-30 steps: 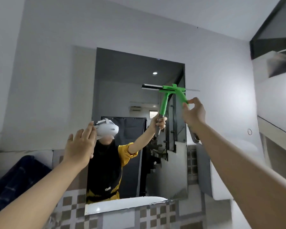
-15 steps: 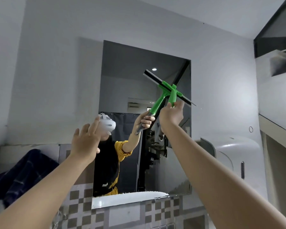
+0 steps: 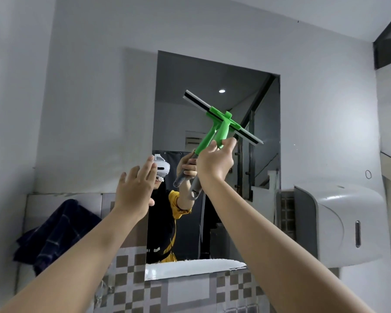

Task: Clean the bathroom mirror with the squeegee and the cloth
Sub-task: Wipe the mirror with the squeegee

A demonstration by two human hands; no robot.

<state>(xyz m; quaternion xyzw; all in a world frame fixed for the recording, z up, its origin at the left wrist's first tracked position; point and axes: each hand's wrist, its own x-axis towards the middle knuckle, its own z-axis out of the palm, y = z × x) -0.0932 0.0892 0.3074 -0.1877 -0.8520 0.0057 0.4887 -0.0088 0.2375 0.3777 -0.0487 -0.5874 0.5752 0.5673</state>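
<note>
Green squeegee (image 3: 224,123) in right hand (image 3: 216,163); one mirror (image 3: 215,86), one cloth (image 3: 54,231).

Bathroom, likely in a home: wall mirror (image 3: 212,86) over checkered tile band (image 3: 131,265), white paper dispenser (image 3: 339,224) on right wall, dark towel (image 3: 54,231) draped at left ledge.

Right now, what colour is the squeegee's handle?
Bright green, grey at the grip end; squeegee shows best in the head view.
</note>
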